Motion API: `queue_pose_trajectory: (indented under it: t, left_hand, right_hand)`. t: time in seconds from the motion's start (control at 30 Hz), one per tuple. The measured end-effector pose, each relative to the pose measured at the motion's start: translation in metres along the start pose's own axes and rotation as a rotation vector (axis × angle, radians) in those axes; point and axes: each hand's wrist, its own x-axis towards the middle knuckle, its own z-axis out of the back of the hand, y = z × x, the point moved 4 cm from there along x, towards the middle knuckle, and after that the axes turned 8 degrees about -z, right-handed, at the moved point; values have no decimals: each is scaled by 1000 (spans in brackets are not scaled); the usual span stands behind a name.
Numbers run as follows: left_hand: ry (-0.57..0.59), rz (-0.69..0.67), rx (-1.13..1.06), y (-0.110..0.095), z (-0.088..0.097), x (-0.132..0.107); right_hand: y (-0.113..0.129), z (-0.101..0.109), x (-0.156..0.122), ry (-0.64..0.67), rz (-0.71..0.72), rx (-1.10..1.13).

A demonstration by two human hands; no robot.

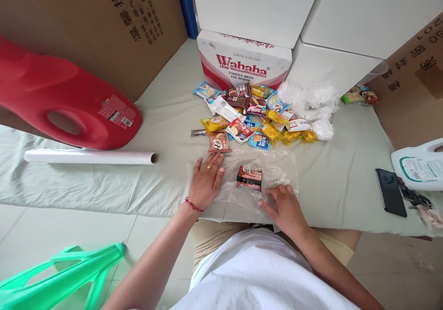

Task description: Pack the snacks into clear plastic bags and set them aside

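A clear plastic bag (277,169) lies flat on the pale sheet in front of me. A small dark red snack packet (249,178) sits inside or on it, between my hands. My left hand (206,181) rests flat on the bag's left edge, fingers stretched out, with a ring and a red wrist string. Over on the bag's near right part, my right hand (284,207) presses down with the fingers lying loosely bent on the plastic. A heap of several wrapped snacks (254,116) lies just beyond the bag.
A Wahaha carton (242,61) and white boxes (332,19) stand behind the snacks. Crumpled plastic bags (311,100) lie at the heap's right. A film roll (90,157) and red jug (51,98) are on the left, a phone (391,191) and white jug (418,164) at right.
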Motion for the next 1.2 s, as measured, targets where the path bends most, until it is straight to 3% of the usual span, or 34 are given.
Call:
queue_pose_trajectory:
  t: [0.17,0.37,0.53,0.67,0.83,0.97,1.1,1.2]
  left_hand:
    - [-15,0,-13,1,0,0]
    - [-58,4,-60,2,2,0]
    - [-211,7,-207,7,10,-3]
    - [-322,18,-334,12,14,-6]
    - [-342,25,-360,13,14,-7]
    - [-413,70,-369,13,18,-7]
    - [-591,199,-257,6,33,-18]
    - [-802,223,-86,-18,53,-37]
  right_hand:
    - [19,-4,-4,50,113,142]
    - [37,23,-3,40,456,81]
    - [46,48,18,-40,636,-14]
    - [50,55,45,7,609,-77]
    - [48,45,90,92,518,-168]
    - [44,37,116,140,498,-92]
    - [45,28,123,181,470,-39]
    - [46,23,123,170,435,-54]
